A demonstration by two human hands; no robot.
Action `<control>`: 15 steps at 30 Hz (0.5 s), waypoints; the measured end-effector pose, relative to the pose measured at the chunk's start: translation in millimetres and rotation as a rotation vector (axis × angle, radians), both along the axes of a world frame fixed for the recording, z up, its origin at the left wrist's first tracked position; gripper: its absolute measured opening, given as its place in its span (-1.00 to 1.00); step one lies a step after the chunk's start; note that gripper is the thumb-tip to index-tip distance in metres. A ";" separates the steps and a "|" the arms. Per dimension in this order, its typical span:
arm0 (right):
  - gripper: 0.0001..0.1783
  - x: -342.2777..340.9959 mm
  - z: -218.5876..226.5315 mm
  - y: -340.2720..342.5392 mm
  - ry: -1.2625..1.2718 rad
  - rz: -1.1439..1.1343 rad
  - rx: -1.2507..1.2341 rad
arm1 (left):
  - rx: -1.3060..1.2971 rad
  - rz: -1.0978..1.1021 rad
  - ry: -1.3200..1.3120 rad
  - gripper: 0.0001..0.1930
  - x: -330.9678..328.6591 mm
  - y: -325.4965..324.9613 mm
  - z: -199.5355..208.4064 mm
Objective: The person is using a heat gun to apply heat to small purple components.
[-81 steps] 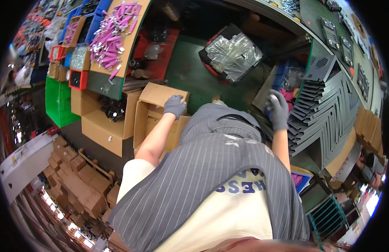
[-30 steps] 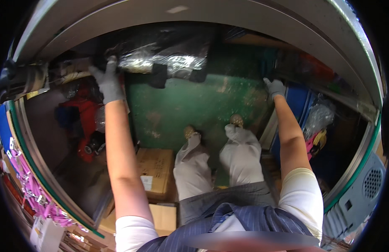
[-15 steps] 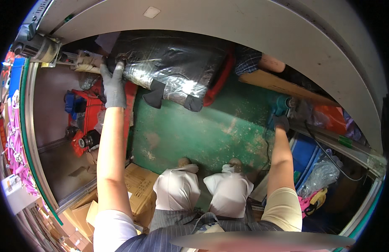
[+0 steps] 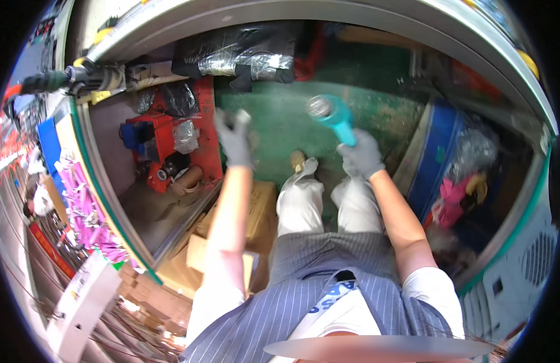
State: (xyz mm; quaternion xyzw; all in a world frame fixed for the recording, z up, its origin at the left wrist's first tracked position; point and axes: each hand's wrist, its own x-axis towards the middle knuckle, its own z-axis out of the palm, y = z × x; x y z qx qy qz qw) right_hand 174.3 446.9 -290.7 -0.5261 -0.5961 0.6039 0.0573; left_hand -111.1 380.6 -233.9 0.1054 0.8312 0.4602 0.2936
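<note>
Teal tool (image 4: 338,118) in right hand (image 4: 363,155), now in front of legs (image 4: 301,202)

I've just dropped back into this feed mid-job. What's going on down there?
A person wearing grey gloves grips a teal heat gun by its handle in the right hand, its metal nozzle facing left. The left hand is raised over the green floor, too blurred to tell whether it holds anything. Beyond the hands lies a plastic-wrapped black object. A cardboard box sits beside the person's left leg, and a blue bin is off to the right.
</note>
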 end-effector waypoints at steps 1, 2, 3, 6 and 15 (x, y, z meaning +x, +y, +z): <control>-0.61 -18.0 44.0 -11.5 0.081 0.083 0.111 | 0.011 -0.124 -0.191 -0.22 15.2 -50.2 -6.3; -0.62 -29.4 70.3 -35.5 0.118 0.091 0.179 | 0.195 -0.133 -0.645 -0.20 50.4 -83.4 11.6; -0.64 -41.9 112.1 -47.2 0.058 0.223 0.142 | 0.251 -0.108 -0.806 -0.18 90.5 -96.4 59.8; -0.63 -72.3 212.5 -80.5 0.014 0.517 0.064 | 0.159 0.026 -0.784 -0.22 127.9 -124.5 153.4; -0.60 -75.4 369.4 -120.2 0.648 0.604 0.424 | 0.427 0.287 -0.636 -0.59 52.8 -209.6 335.5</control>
